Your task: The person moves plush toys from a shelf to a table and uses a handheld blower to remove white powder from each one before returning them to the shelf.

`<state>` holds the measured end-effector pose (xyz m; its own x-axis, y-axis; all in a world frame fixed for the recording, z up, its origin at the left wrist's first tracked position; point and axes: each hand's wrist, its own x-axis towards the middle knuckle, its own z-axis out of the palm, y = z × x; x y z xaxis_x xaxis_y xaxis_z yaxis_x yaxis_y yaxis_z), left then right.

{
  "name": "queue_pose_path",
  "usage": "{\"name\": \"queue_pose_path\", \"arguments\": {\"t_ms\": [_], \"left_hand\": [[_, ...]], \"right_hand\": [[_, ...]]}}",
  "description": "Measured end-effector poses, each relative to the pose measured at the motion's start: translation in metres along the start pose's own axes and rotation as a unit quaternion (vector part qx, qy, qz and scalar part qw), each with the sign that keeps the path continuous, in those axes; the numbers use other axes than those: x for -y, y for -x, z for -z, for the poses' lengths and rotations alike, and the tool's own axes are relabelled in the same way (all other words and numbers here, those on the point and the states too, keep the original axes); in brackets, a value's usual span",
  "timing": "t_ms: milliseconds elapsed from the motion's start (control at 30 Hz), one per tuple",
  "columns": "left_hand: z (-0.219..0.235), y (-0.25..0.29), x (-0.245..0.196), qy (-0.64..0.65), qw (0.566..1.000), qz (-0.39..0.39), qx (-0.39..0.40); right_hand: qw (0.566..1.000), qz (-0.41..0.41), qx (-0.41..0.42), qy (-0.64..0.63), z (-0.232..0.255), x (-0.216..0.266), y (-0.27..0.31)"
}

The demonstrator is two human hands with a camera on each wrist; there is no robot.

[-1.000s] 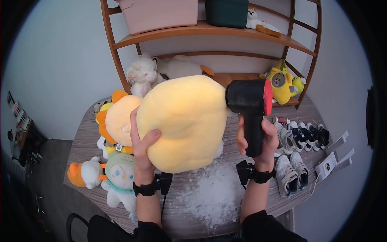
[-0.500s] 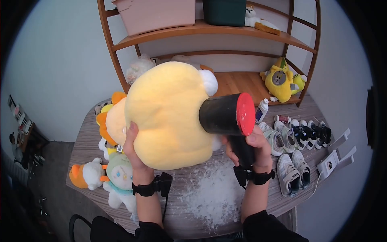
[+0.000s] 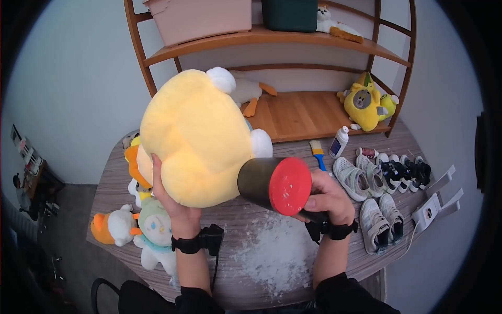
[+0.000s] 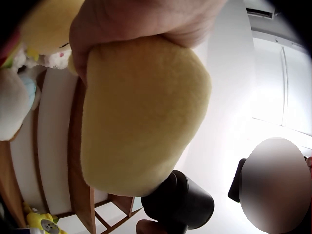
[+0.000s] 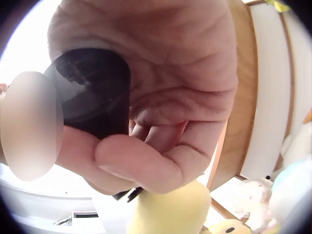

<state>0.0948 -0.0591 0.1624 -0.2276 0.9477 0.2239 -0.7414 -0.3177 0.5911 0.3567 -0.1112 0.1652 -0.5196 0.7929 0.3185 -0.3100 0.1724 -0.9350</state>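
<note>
My left hand [image 3: 178,201] grips a big pale-yellow plush toy [image 3: 201,141] by its lower left side, holding it above the table. Two white stubby tufts stick out at its upper right and right. In the left wrist view the fingers curl into the yellow fabric [image 4: 141,117]. Low at right, my right hand [image 3: 332,201] holds the handle of a black pistol-shaped device [image 3: 256,178] with a round red end, flecked white. The barrel's far end meets the plush's lower right side. In the right wrist view the fingers wrap round the dark handle [image 5: 95,92].
White flakes [image 3: 277,256] lie scattered on the table [image 3: 230,272]. Several plush toys, including a green-hooded one [image 3: 157,230], sit at left. Shoes [image 3: 374,225], a white bottle [image 3: 340,141], a paintbrush [image 3: 317,154] and a white device [image 3: 426,214] stand at right. Behind is a wooden shelf [image 3: 298,112].
The plush has moved left and turned, bringing its white tufts into view. The black device has moved left and down, its red end turning toward me. Both hands keep their hold.
</note>
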Motion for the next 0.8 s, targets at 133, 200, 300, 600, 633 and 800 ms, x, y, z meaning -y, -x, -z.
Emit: {"name": "queue_pose_path", "arguments": {"t_ms": [133, 200, 300, 600, 633, 800], "left_hand": [[0.003, -0.003, 0.002, -0.007, 1.000, -0.004, -0.004], [0.006, -0.004, 0.002, 0.009, 1.000, -0.001, 0.007], [0.019, -0.007, 0.000, 0.020, 0.999, -0.010, 0.044], [0.027, -0.009, 0.003, 0.034, 0.997, -0.030, 0.056], [0.024, -0.008, 0.003, 0.028, 0.998, -0.037, 0.051], [0.033, -0.001, 0.003, -0.034, 0.996, -0.025, 0.084]], "right_hand": [[0.998, 0.051, 0.008, 0.027, 0.005, -0.005, 0.000], [0.997, 0.078, -0.024, 0.008, 0.004, -0.006, 0.001], [0.984, 0.084, -0.131, -0.089, -0.013, -0.002, 0.004], [0.987, 0.062, -0.105, -0.109, -0.005, -0.008, 0.008], [0.988, 0.061, -0.095, -0.105, -0.003, -0.009, 0.009], [0.979, 0.091, -0.109, -0.149, -0.011, -0.008, 0.012]]}}
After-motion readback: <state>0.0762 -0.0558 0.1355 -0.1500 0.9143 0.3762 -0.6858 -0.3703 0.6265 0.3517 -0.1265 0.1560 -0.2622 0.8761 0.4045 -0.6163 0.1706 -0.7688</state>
